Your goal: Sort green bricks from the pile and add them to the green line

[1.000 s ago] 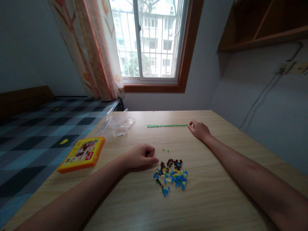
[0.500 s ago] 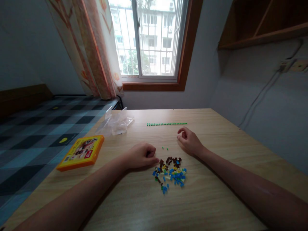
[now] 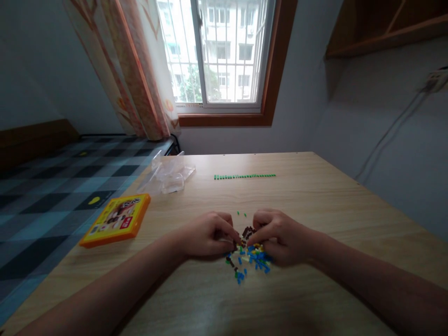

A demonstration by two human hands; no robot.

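A small heap of tiny bricks [image 3: 249, 259], brown, blue, yellow and white, lies on the wooden table [image 3: 315, 196] in front of me. My left hand [image 3: 210, 233] rests at the heap's left side with its fingers curled and pinched at the bricks. Over the right side of the heap sits my right hand [image 3: 278, 235], fingers bent, fingertips pinching among the brown bricks. What either pinch holds is too small to make out. Two loose green bricks [image 3: 241, 214] lie just beyond the hands. Farther back runs a straight row of green bricks [image 3: 244, 176].
A yellow and orange box [image 3: 117, 219] lies flat at the table's left edge. Clear plastic packaging [image 3: 170, 173] sits at the back left. A bed with a checked cover [image 3: 52, 186] stands left of the table. The wall and window are behind.
My right hand came back from the end of the green row to the heap. My left hand shifted slightly right onto the heap, and both now pinch at the bricks.
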